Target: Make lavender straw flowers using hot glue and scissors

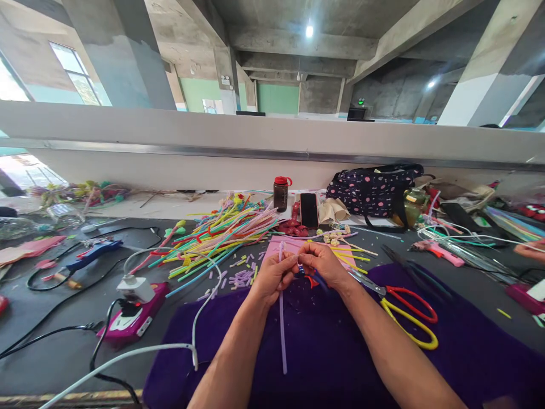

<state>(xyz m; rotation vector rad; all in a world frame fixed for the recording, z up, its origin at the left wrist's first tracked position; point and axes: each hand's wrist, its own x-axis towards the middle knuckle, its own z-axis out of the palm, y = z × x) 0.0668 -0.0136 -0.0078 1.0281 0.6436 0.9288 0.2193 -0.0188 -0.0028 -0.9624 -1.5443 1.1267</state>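
The lilac stick (pixel 283 335) is pinched in the left hand (pixel 271 278), its lower end over the purple cloth (pixel 315 358); the right hand (pixel 321 264) is curled beside it, its grip unclear. Scissors (pixel 385 291) lie beside the right wrist, cut pieces (pixel 240 277) and bundled sticks (pixel 225 233) leftward on the bench (pixel 55 363).

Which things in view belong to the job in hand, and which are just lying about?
Likely part of the job:
lilac stem, in the left hand
cut lilac pieces
coloured stem bundle
scissors

Probably just lying about:
red-capped bottle
phone
patterned bag
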